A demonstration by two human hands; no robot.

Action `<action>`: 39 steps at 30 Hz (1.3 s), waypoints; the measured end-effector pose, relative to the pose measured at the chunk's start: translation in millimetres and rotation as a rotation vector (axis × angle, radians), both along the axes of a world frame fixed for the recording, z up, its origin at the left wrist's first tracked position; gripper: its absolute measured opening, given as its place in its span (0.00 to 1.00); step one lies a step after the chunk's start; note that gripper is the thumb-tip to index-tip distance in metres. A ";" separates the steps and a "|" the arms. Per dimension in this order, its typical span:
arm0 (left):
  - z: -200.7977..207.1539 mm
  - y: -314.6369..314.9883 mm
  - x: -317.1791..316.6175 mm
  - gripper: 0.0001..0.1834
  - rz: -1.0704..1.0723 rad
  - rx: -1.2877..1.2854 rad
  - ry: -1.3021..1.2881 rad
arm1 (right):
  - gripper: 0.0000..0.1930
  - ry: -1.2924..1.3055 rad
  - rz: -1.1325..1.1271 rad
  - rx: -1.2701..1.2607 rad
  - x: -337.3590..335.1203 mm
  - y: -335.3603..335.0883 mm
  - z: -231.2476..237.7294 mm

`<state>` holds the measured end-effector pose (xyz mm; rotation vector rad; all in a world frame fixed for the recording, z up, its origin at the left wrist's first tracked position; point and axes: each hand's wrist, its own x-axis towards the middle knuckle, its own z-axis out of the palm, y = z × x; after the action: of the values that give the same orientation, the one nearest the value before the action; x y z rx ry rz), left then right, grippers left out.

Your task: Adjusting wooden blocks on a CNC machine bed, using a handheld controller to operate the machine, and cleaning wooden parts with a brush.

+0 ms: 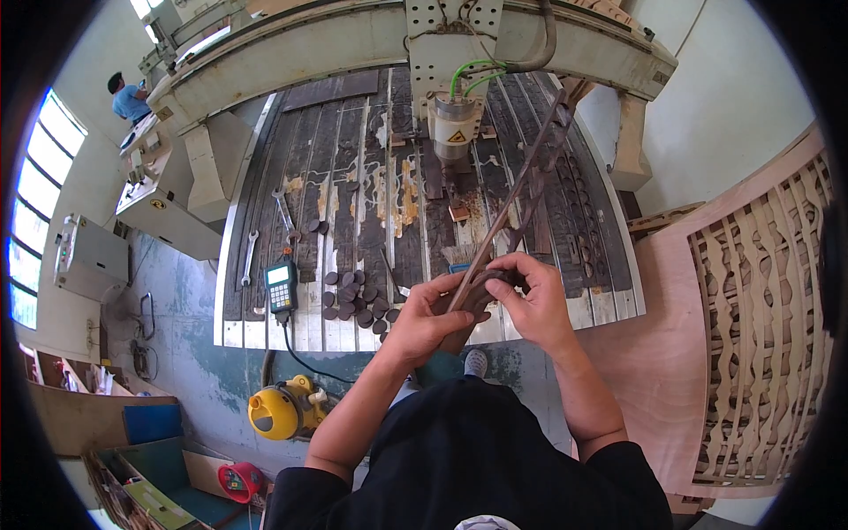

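A long dark wooden strip with scalloped cutouts slants from my hands up toward the far right, over the bed of a CNC router. My left hand is closed around its near end, thumb on top. At the same end, the bent fingers and thumb of my right hand pinch the curved edge of a dark wooden piece; whether it is part of the strip or a loose disc, I cannot tell. Left of my hands, several dark round discs lie scattered on the slotted bed.
The router spindle hangs over the bed beyond my hands. A handheld controller, a wrench and a brush lie there. A yellow machine stands on the floor; a wavy-cut panel is at right. Someone in blue is far left.
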<state>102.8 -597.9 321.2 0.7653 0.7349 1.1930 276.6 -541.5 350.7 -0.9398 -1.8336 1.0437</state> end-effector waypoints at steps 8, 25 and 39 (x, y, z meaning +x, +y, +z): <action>1.1 -0.3 1.9 0.29 -0.019 0.062 0.104 | 0.07 0.077 0.025 -0.219 7.8 2.9 -6.5; -10.0 -8.4 -31.7 0.30 0.103 0.030 -0.043 | 0.16 0.374 -0.081 0.261 64.4 -7.0 24.8; -16.3 -18.3 -22.0 0.26 -0.069 -0.011 0.037 | 0.18 0.151 -0.111 0.765 57.6 -25.2 21.3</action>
<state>80.8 -616.3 305.0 0.7996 0.7393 1.1143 334.2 -566.7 371.9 -0.4704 -1.8052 0.2718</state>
